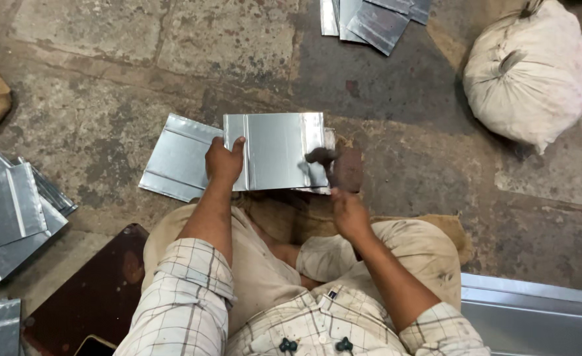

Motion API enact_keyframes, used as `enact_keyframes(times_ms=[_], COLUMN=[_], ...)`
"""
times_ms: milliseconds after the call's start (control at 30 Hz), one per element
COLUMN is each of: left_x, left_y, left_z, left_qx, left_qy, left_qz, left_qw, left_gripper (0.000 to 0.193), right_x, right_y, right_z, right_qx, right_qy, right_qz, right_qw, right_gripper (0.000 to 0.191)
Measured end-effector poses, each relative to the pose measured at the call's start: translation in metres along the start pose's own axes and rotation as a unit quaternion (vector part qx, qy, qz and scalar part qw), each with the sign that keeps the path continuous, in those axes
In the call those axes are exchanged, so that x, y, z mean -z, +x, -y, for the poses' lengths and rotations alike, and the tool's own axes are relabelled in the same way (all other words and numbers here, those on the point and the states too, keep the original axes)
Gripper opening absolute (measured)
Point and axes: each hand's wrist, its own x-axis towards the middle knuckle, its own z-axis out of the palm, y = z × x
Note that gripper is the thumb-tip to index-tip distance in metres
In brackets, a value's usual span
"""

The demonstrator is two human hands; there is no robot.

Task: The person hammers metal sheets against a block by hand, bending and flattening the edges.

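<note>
Hands: left [223, 162] grips metal sheet [274, 150]; right [348, 214] clasps hammer [324, 158].

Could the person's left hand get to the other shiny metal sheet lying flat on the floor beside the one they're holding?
Probably yes. The left hand grips the held sheet, and the flat sheet lies right beside it with nothing between; it would have to let go first.

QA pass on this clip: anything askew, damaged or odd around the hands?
Nothing damaged. The left hand holds a folded metal sheet flat; the right hand grips a hammer, its head motion-blurred at the sheet's right edge. A second sheet lies skewed underneath; the pile at left is fanned loosely.
</note>
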Motion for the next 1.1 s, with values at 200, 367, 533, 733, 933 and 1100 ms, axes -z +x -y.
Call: enact_keyframes(times_ms=[200,367,533,733,933,1100], left_x=[0.001,0.0,0.001,0.001,-0.001,0.001], left_y=[0.004,0.001,0.0,0.004,0.001,0.001], left_z=[0.0,0.002,0.002,0.001,0.003,0.002], left_qx=[-0.022,-0.002,-0.006,-0.008,0.001,-0.006], left_qy=[0.021,0.006,-0.003,0.001,0.009,0.006], left_qz=[-0.027,-0.015,-0.016,-0.021,-0.026,-0.027], left_qw=[0.999,1.0,1.0,1.0,1.0,1.0], left_gripper=[0.054,0.051,0.052,0.052,0.059,0.059], right_x=[0.108,0.132,0.017,0.036,0.13,0.057], right_y=[0.011,-0.006,-0.01,-0.003,-0.007,-0.009], right_z=[0.064,0.074,0.016,0.004,0.054,0.025], right_qx=[0.02,0.315,0.126,0.053,0.241,0.348], right_qy=[0.133,0.388,0.387,-0.006,0.345,0.338], right_qz=[-0.168,-0.237,-0.148,-0.16,-0.207,-0.219], right_qw=[0.977,0.833,0.902,0.986,0.883,0.847], right_gripper=[0.063,0.053,0.057,0.05,0.06,0.06])
